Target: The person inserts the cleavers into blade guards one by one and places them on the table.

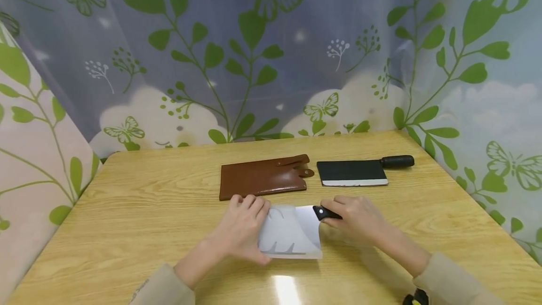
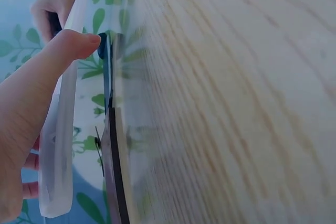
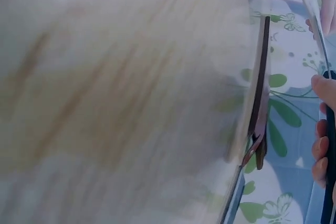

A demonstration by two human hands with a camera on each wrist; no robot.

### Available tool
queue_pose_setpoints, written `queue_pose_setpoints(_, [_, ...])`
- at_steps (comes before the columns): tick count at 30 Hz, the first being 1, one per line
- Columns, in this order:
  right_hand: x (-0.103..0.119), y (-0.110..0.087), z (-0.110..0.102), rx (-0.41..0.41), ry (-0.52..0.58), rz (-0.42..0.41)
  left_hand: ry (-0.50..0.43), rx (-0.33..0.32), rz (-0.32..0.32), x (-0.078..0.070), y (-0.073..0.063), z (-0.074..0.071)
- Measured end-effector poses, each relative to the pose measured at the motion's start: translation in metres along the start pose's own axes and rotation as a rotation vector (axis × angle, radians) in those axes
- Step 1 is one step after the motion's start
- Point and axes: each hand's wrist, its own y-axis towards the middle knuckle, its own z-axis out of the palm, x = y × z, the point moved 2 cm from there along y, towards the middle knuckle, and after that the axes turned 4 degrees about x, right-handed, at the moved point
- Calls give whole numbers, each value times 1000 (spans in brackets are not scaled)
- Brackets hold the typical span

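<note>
Head cam: L grip [image 1: 245, 225] clamped on the cover [image 1: 279, 234], R grip [image 1: 357, 215] round the handle [image 1: 328, 212]. Knife [image 1: 311, 222] is btwn them, mostly in the cover, up off the surface [image 1: 148, 220]. Prob a cover on/off step, can't tell which. Imo slide dead straight, no twist, L grip clear of the edge.

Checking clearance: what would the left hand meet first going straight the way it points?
Probably the brown sheath, just beyond the left hand; height is unclear, so it might pass above.
</note>
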Motion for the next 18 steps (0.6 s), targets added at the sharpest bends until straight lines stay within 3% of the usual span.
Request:
queue_pose_setpoints(8, [-9, -11, -5, 46, -66, -41, -30, 186, -31, -19, 8, 0])
queue_pose_setpoints(18, [-19, -24, -7, 138, -98, -50, -20, 285, -43, -32, 21, -4])
